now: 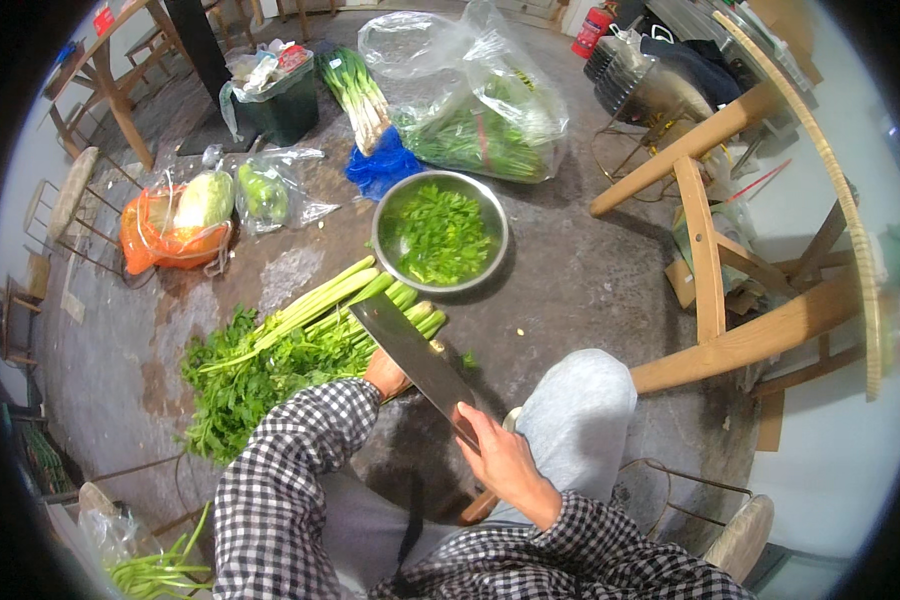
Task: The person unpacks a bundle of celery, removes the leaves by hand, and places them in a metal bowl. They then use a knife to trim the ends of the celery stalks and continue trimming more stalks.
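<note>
My right hand (510, 462) is closed round the handle end of a kitchen cleaver (415, 355), its dark broad blade slanting up and left. Behind the blade, my left hand (386, 376) is partly hidden, so its fingers do not show. It lies beside a pile of celery (300, 345) on the floor, with leaves to the left and pale cut ends to the right. Just beyond the celery stands a metal bowl (501, 250) holding chopped green leaves (440, 235).
Bagged greens (480, 130), spring onions (355, 95), a blue bag (382, 165) and a bin (285, 110) stand farther off. At left sits an orange bag (170, 235) with a cabbage (206, 200). A wooden-legged table (710, 250) leans at right. Celery stalks (160, 572) lie lower left.
</note>
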Demonstrator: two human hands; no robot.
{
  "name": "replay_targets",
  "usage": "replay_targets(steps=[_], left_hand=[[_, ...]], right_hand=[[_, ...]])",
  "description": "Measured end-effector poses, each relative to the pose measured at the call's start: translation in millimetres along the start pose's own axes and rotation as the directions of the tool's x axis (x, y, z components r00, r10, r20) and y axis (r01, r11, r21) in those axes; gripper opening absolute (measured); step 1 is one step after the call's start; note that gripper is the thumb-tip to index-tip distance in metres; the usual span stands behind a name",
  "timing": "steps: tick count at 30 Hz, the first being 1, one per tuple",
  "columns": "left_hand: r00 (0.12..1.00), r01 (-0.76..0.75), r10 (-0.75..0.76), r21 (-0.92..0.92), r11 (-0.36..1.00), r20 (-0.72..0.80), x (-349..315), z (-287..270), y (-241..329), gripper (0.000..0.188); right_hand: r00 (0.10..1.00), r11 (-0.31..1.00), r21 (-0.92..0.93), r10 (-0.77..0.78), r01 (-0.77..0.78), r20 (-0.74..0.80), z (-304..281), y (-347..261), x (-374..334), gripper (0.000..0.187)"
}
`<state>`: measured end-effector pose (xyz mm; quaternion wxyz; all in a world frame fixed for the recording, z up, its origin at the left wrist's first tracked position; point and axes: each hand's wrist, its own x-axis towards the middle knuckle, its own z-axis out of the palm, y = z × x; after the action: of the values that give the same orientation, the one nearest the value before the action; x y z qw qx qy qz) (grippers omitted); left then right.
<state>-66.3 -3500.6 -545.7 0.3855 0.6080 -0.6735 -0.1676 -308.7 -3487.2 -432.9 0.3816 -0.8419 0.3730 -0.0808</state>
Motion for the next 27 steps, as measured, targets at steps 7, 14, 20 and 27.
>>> replay_targets(steps=[7, 14, 20, 27], left_hand=[[0.955, 0.176, -0.186, 0.06, 0.982, 0.232, -20.2, 32.4, -26.7, 0.024], [0.944, 0.246, -0.241, 0.006, 0.969, 0.226, -19.7, -3.1, 2.4, 0.028], [0.917, 0.392, -0.345, -0.286, 0.874, 0.202, -19.5, -84.1, 23.4, 0.021], [0.927, 0.327, -0.358, -0.226, 0.918, -0.111, -47.6, -177.8, 72.8, 0.022]], right_hand=[[0.997, 0.997, 0.044, 0.066, -0.068, 0.029, -10.2, -3.7, -5.1, 0.045], [0.936, 0.94, 0.013, 0.338, -0.341, 0.097, 16.2, 32.9, 62.2, 0.041], [0.973, 0.969, 0.104, 0.216, -0.223, 0.081, 59.1, 32.6, 90.8, 0.051], [0.971, 0.991, -0.078, 0.126, -0.112, 0.205, 141.6, 35.9, 167.2, 0.062]])
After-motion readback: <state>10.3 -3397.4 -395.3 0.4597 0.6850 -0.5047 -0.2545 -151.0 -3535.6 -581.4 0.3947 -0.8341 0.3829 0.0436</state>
